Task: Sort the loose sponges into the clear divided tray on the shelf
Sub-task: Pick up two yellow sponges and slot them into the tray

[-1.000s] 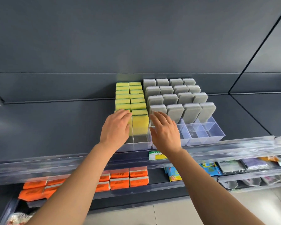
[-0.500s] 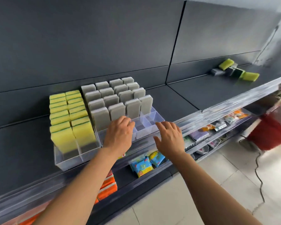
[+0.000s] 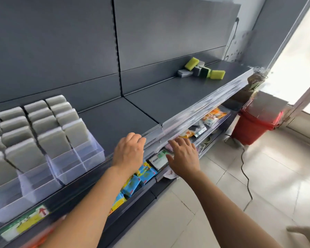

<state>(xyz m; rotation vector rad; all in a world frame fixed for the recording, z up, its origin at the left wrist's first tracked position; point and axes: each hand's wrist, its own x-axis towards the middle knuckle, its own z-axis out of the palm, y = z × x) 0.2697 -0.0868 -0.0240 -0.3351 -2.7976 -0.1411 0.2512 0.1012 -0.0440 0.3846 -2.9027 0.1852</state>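
Two bare hands, ours, reach forward at the front edge of the shelf [image 3: 168, 97], and neither holds anything. Our left hand [image 3: 128, 152] hangs over the clear front rail [image 3: 204, 102] with its fingers loosely curled. Our right hand [image 3: 183, 155], just beside it at three o'clock, spreads straight fingers in front of packets [image 3: 145, 173] on the lower shelf. The clear divided tray [image 3: 75, 158] sits on the shelf at nine o'clock from our hands, with grey sponges [image 3: 54, 145] standing upright in its compartments. The loose sponges [image 3: 200, 69], yellow-green and grey, lie heaped far along the shelf at one o'clock, well apart from the tray. A red bucket [image 3: 252, 129] stands on the floor at three o'clock.
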